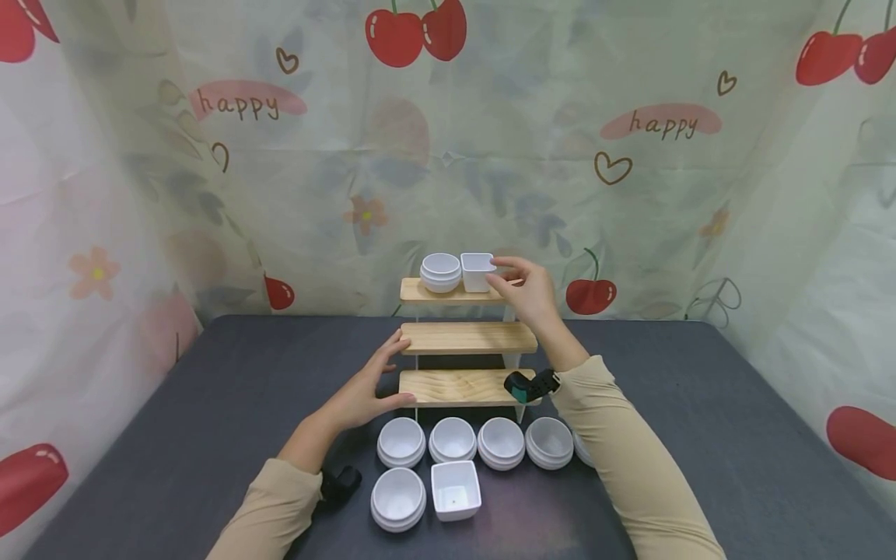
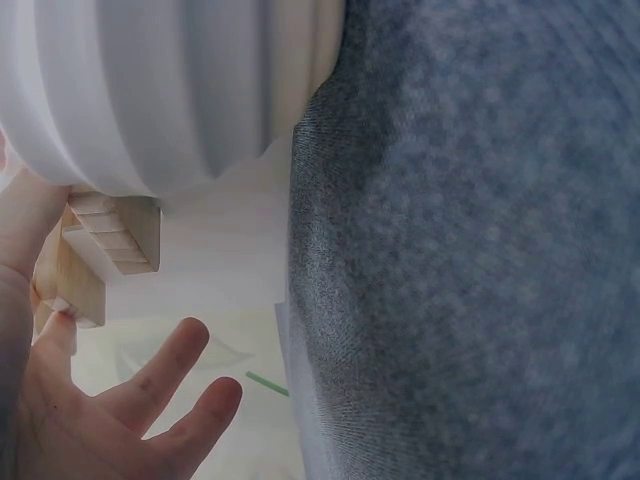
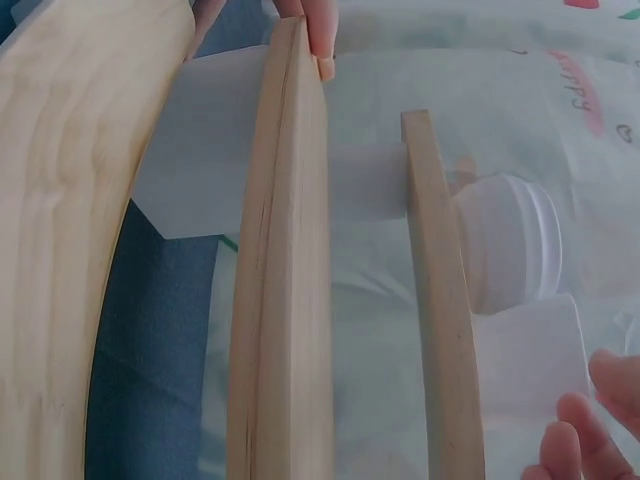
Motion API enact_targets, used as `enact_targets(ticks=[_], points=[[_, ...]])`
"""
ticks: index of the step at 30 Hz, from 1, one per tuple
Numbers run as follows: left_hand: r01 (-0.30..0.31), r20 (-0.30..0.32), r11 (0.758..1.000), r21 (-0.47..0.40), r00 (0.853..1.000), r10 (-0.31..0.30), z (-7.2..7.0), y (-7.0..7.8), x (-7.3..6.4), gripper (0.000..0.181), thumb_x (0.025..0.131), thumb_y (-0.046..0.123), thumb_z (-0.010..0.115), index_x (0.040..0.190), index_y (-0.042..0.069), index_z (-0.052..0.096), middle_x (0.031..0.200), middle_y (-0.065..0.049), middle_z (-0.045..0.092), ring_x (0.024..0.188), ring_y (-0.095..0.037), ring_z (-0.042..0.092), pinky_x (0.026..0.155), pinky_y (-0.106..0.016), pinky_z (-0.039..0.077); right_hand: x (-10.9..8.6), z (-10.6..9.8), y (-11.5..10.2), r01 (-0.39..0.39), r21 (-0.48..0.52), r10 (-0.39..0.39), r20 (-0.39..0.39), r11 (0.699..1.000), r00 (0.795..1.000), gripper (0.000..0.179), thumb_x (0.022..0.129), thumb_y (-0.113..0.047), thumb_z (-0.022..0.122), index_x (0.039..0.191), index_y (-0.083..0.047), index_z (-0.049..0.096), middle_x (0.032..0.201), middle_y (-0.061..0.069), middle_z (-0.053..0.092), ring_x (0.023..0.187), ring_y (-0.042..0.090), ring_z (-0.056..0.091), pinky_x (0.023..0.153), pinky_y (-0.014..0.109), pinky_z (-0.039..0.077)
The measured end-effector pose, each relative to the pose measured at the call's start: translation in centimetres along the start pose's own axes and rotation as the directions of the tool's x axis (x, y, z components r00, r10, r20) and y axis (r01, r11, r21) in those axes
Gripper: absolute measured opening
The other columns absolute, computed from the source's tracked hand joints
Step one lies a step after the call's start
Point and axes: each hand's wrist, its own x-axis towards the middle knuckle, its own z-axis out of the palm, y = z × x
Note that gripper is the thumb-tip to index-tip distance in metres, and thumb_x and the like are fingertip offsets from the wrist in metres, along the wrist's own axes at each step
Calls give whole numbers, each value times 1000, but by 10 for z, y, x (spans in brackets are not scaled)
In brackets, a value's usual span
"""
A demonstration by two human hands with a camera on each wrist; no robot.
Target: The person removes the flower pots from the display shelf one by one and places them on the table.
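Observation:
A three-tier wooden display stand [image 1: 467, 338] with white side supports stands on the dark table. On its top shelf sit a round ribbed white pot [image 1: 441, 272] and, right beside it, a square white pot [image 1: 477, 274]. My right hand [image 1: 528, 292] pinches the right corner of that square pot between thumb and fingers; in the right wrist view its fingertips [image 3: 575, 412] are at the pot's rim. My left hand [image 1: 364, 389] rests against the stand's left side, fingers at the middle shelf and thumb at the bottom shelf. Two of its fingers [image 2: 165, 375] extend free.
In front of the stand is a row of several round white pots [image 1: 453, 439], the rightmost partly behind my right sleeve. Nearer to me stand another round pot [image 1: 397, 498] and a second square pot [image 1: 456, 490]. A printed cloth [image 1: 448, 179] hangs behind the table.

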Motion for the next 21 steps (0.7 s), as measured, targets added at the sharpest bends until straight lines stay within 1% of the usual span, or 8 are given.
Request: enact_targets(ticks=[5, 14, 17, 21], points=[[3, 0, 1000, -3, 1000, -3, 0, -1, 0, 84, 83, 20, 71, 148, 16, 19, 158, -13, 4, 141, -37, 23, 108, -51, 35, 3, 4, 1, -19, -14, 19, -11, 1000, 1000, 29, 87, -19, 66, 114, -9, 68, 96, 20, 69, 83, 25, 64, 62, 15, 45], [4, 1, 1000, -4, 1000, -4, 0, -1, 0, 84, 83, 20, 71, 148, 16, 19, 158, -13, 4, 141, -37, 23, 108, -51, 35, 4, 9, -1, -67, -10, 67, -37, 998, 997, 23, 87, -19, 66, 107, -7, 70, 95, 18, 69, 67, 8, 58, 57, 13, 44], [3, 1, 1000, -7, 1000, -3, -1, 0, 0, 84, 83, 20, 71, 148, 16, 19, 158, -13, 4, 142, -37, 23, 108, -51, 35, 5, 10, -1, -71, -2, 71, -46, 997, 996, 22, 87, -18, 66, 105, -6, 71, 94, 18, 69, 65, 8, 58, 57, 12, 44], [1, 1, 1000, -9, 1000, -1, -1, 1, 0, 84, 83, 19, 72, 148, 15, 19, 158, -13, 4, 142, -37, 23, 108, -51, 35, 4, 11, -2, -71, 11, 72, -61, 997, 996, 20, 87, -17, 66, 103, -5, 71, 93, 19, 69, 66, 12, 60, 56, 12, 44]])
